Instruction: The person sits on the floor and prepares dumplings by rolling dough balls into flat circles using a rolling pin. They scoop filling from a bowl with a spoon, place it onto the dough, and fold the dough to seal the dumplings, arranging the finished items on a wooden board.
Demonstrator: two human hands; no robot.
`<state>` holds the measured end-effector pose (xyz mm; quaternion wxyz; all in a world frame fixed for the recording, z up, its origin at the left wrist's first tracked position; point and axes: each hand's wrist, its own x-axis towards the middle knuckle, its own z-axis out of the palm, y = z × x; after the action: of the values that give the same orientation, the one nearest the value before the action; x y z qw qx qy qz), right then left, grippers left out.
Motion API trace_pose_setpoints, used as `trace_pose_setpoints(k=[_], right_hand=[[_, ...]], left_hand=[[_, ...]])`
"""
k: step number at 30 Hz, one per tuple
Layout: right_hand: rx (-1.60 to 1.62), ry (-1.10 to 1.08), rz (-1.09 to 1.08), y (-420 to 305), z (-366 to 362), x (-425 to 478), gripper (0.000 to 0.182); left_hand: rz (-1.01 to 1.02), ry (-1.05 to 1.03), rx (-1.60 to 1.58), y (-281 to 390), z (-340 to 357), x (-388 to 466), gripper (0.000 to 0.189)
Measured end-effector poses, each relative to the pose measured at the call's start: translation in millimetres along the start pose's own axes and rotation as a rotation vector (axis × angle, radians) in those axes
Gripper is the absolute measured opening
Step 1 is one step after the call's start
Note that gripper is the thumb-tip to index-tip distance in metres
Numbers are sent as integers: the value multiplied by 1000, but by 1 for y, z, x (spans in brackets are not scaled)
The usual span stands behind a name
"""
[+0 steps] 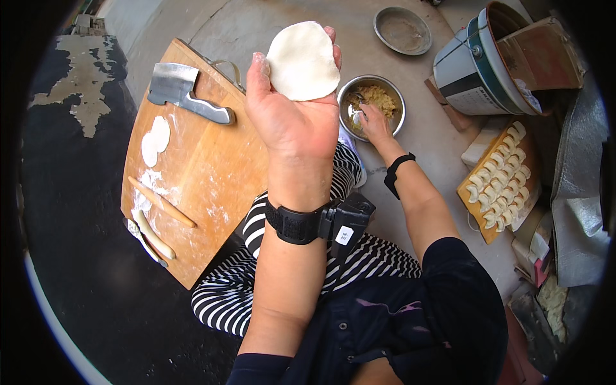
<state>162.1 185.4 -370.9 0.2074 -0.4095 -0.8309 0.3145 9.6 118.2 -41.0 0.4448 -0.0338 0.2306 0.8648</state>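
Observation:
A round, flat dough wrapper (303, 61) lies across the palm and fingers of my left hand (293, 115), which is raised palm up. The thumb stands at its left edge and fingertips show along its right. My right hand (375, 122) reaches into a steel bowl (402, 122) on the floor and grips a metal spoon (356, 117). Yellowish, crumbly filling (378, 98) sits in that bowl, mostly at its far side. To the left, a wooden board (216, 168) carries two overlapping wrappers (156, 139), a rolling pin (163, 202) and a dough strip (153, 236).
A cleaver (180, 91) lies at the board's far end, a small knife-like tool (143, 243) at its near-left edge. Rows of shaped dumplings (500, 178) cover a smaller board (464, 191) at right. Beyond stand a paint bucket (457, 67) and a shallow metal dish (404, 31).

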Motion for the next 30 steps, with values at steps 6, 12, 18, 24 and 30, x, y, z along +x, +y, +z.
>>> trace_pose_setpoints(k=[6, 12, 18, 24, 30], right_hand=[[34, -69, -91, -2, -3, -14, 24], [113, -173, 19, -14, -10, -23, 24], [230, -93, 246, -4, -7, -28, 27], [195, -119, 123, -8, -10, -50, 27], [938, 126, 849, 24, -10, -54, 24]], left_hand=[[-1, 41, 4, 0, 1, 0, 51], [11, 39, 29, 0, -3, 1, 51], [-26, 23, -58, -1, -7, 3, 46], [-10, 39, 9, -3, -5, 4, 49], [-3, 70, 29, -5, -4, 5, 42]])
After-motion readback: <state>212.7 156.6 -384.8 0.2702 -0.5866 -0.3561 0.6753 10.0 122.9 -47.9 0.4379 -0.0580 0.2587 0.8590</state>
